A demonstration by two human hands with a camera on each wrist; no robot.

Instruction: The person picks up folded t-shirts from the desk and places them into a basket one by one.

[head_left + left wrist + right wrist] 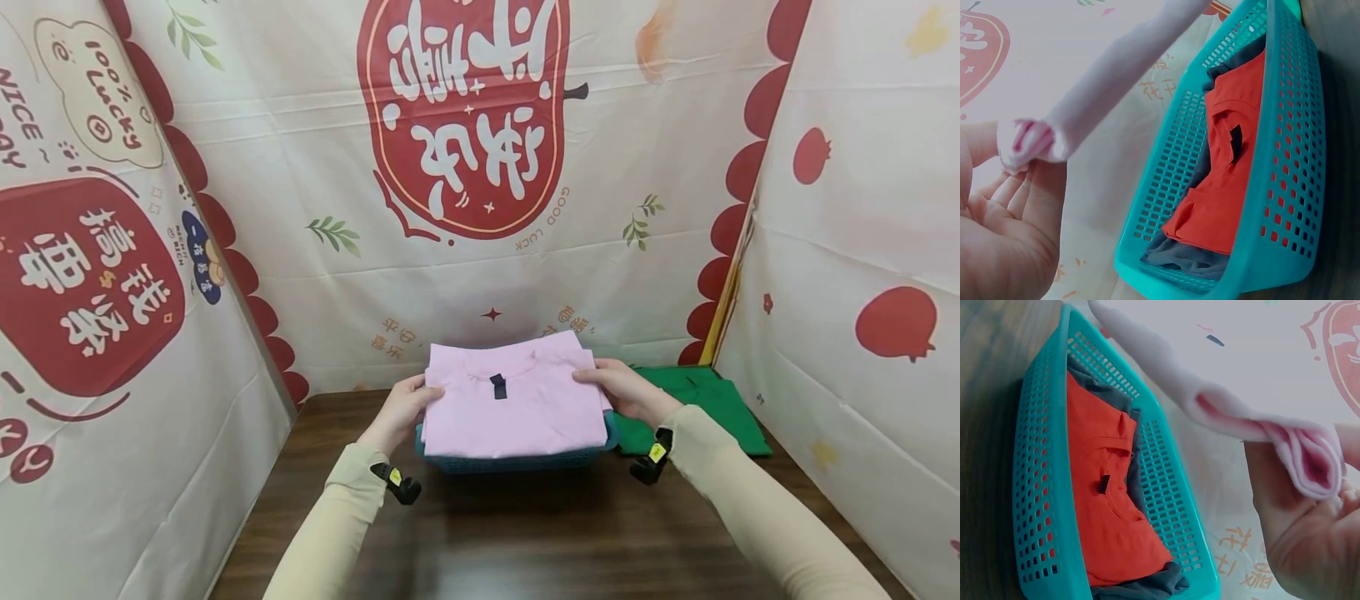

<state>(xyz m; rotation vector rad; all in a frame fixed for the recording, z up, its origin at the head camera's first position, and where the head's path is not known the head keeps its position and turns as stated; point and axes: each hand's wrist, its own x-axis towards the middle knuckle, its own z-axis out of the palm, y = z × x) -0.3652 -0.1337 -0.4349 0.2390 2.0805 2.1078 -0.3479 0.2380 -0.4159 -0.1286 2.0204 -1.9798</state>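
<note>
The left grip (401, 410) and the right grip (630, 392) each pinch one side of the folded pink shirt (517, 421) (dark neck label (498, 386) facing up), holding it above the teal basket (1297, 156). Inside, a folded red shirt (1210, 215) lies on dark grey fabric (1191, 256). The basket stands on the brown surface (510, 533); folded green fabric (697, 408) lies to its right.

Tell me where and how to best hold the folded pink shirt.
The pink shirt is folded wide and flat, with layered folds at both ends, so its side edges likely suit best: left hand from the left, right hand from the right.
</note>
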